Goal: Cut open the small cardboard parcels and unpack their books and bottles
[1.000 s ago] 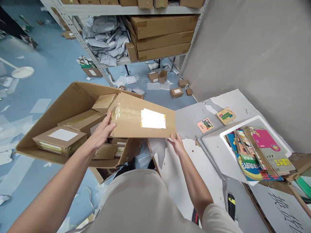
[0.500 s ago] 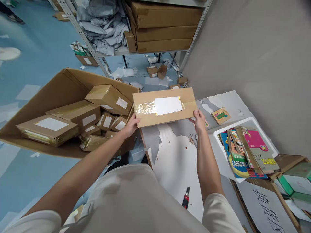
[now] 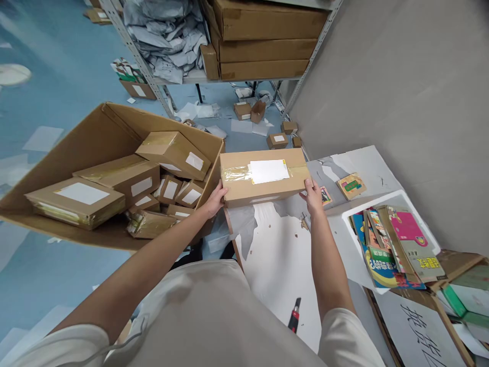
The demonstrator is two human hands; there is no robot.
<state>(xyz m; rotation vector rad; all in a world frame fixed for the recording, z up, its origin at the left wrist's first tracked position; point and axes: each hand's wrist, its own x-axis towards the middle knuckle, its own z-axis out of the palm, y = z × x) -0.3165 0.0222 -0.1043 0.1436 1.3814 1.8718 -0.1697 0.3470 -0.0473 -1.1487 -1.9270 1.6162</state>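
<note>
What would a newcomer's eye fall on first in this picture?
Probably on the taped carton with a white label, held at its two ends by the left hand and the right hand, in the centre. Next might come the large open box of parcels at left, then the colourful books in the white tray at right.

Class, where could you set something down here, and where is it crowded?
Widest: the nearly bare white tabletop, between the held box and the cutter. Smaller: between the tan booklet and the wall. Crowded: the large carton, with parcels, and the white container, with books.
</note>
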